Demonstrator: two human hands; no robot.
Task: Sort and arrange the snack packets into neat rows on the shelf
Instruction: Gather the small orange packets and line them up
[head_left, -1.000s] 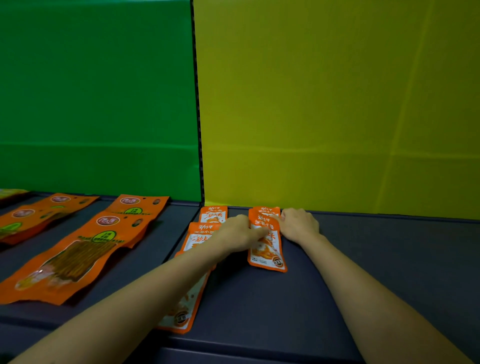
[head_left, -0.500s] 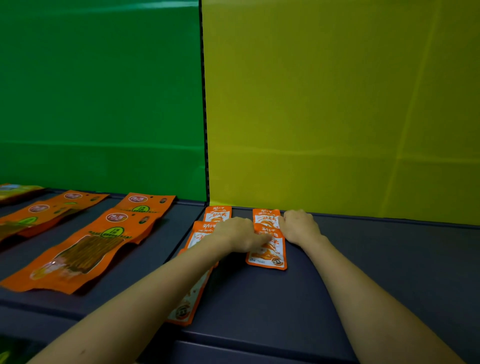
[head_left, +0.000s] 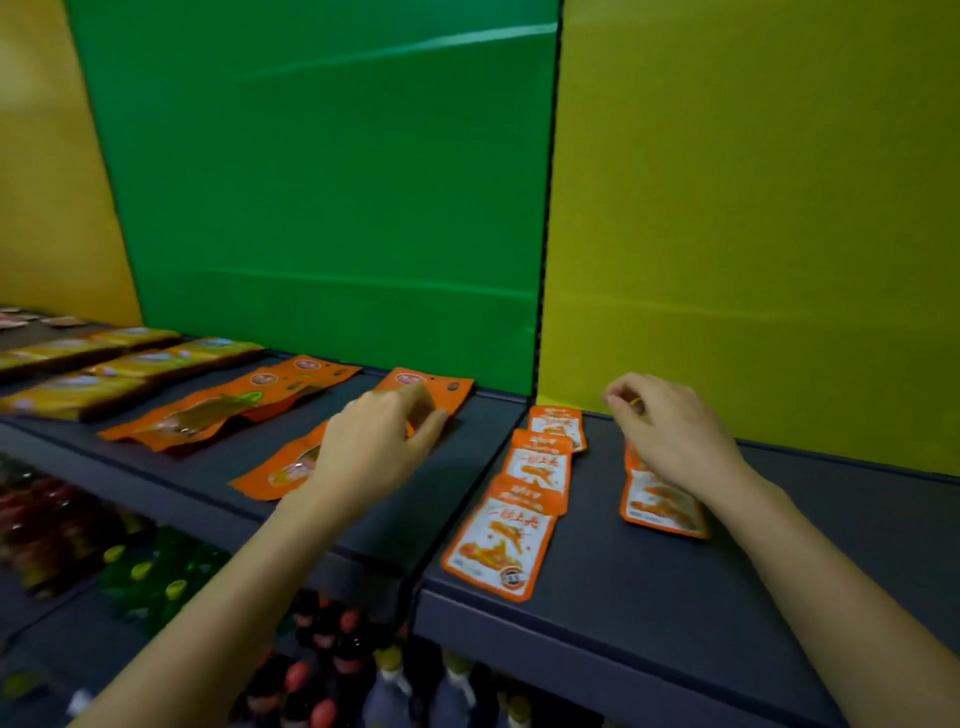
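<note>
Left hand: my left hand (head_left: 374, 447) hangs over the long orange packet (head_left: 280, 474), fingers bent down and thumb spread. I cannot tell whether it grips or only touches.
Right hand: my right hand (head_left: 670, 431) is well apart from the left, above the far end of the lone small packet (head_left: 660, 506). The fingertips are bunched and blurred, so the hold is unclear.
Long axis: the long packet runs diagonally from near-left to far-right towards the green back wall (head_left: 322, 208), so I judge the left hand best placed to straighten it.
Small packets: a column of three small packets (head_left: 535, 470) overlaps front to back, just right of the shelf (head_left: 675, 597) seam.
Hidden: my left hand covers the long packet's middle, and my right wrist covers the lone packet's top.
</note>
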